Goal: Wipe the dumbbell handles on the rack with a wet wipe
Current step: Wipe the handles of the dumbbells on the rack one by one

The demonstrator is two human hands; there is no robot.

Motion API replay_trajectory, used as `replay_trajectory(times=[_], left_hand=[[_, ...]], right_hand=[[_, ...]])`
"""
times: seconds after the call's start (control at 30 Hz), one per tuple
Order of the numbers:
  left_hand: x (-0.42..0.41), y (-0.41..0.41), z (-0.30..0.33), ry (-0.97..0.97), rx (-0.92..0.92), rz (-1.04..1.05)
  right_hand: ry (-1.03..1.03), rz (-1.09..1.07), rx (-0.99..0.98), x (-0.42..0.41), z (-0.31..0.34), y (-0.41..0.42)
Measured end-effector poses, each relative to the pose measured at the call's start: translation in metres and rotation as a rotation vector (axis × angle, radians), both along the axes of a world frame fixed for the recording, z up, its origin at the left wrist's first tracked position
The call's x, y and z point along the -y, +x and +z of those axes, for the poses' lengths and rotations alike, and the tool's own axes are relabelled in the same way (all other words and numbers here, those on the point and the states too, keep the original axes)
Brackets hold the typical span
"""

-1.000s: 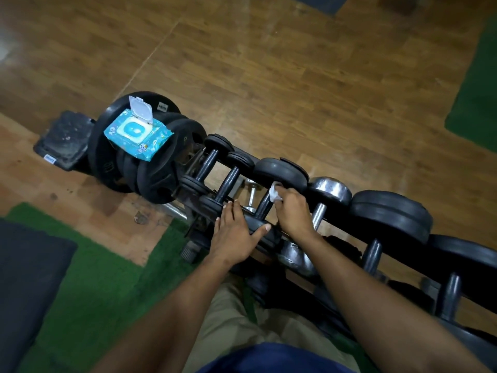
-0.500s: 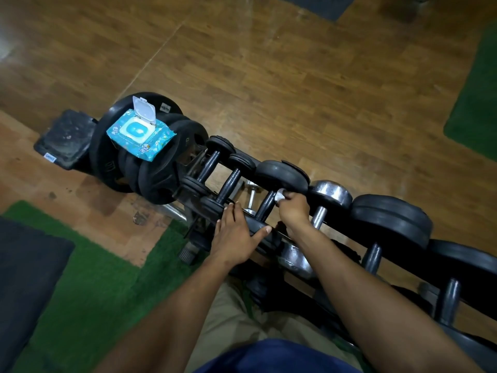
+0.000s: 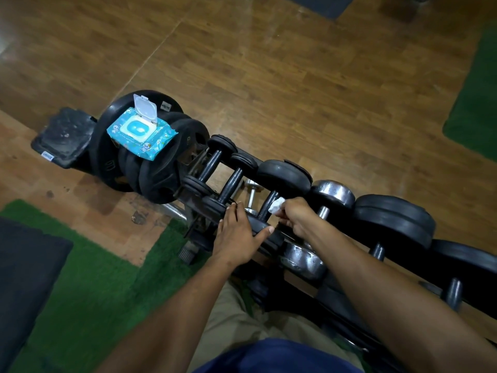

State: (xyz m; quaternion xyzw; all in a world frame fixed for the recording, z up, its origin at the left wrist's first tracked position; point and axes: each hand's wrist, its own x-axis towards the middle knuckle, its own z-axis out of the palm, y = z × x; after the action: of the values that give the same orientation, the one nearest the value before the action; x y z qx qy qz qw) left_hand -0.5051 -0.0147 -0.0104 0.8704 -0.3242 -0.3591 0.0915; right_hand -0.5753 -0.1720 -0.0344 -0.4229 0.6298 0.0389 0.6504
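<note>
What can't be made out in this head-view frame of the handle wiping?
- Wet wipe: mostly hidden inside the right hand.
- Handle being wiped: its lower end is covered by both hands.
- Left hand: its palm hides what it rests on.
- Rack's right end: cut off by the frame edge.
- Wipes pack: print too small.

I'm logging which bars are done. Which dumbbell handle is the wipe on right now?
The third dumbbell from the plate end: the right hand holds the white wipe against its dark handle, just left of the chrome-headed dumbbell.
</note>
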Motion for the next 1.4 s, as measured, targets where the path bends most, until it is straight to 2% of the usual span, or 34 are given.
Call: replay_trajectory(times=[0.1, 0.23, 0.3, 0.4, 0.53, 0.67, 0.77, 0.9, 1.07, 1.17, 1.23, 1.33, 1.4], left_hand=[[-0.001, 0.001, 0.0, -0.007, -0.001, -0.003], [-0.001, 0.001, 0.002, -0.004, -0.005, -0.004], [-0.001, 0.001, 0.002, -0.003, -0.005, -0.007], [-0.001, 0.002, 0.002, -0.007, -0.011, -0.006], [-0.001, 0.001, 0.003, -0.019, 0.0, -0.007], [0.0, 0.001, 0.005, -0.019, -0.004, -0.01], [-0.001, 0.002, 0.005, -0.017, -0.006, -0.008], [-0.001, 0.001, 0.003, -0.025, 0.004, -0.008], [0.0, 0.002, 0.005, -0.013, 0.012, -0.019], [0.0, 0.002, 0.004, -0.005, 0.001, -0.022], [0.0, 0.002, 0.003, -0.001, -0.001, -0.026], [0.0, 0.003, 0.002, 0.005, -0.003, -0.028], [0.0, 0.003, 0.002, 0.004, -0.002, -0.023]], right_hand=[[0.025, 0.077, -0.019, 0.0, 0.004, -0.006], [0.087, -0.038, 0.046, -0.004, 0.001, -0.003], [0.135, -0.019, 0.068, -0.01, 0.0, -0.004], [0.121, 0.164, 0.022, -0.015, -0.004, -0.011], [-0.007, 0.418, -0.068, -0.016, -0.008, -0.011], [-0.093, 0.555, -0.134, -0.017, -0.006, -0.004], [-0.036, 0.577, -0.139, -0.015, -0.003, -0.007], [0.1, 0.5, -0.054, -0.008, -0.005, -0.02], [0.074, 0.502, -0.058, -0.007, -0.012, -0.017], [0.058, 0.421, -0.094, -0.011, -0.015, -0.009], [0.07, 0.237, -0.046, -0.011, -0.017, -0.005], [0.142, -0.164, 0.099, -0.003, -0.016, 0.0], [0.17, -0.282, 0.135, 0.003, -0.014, 0.003]])
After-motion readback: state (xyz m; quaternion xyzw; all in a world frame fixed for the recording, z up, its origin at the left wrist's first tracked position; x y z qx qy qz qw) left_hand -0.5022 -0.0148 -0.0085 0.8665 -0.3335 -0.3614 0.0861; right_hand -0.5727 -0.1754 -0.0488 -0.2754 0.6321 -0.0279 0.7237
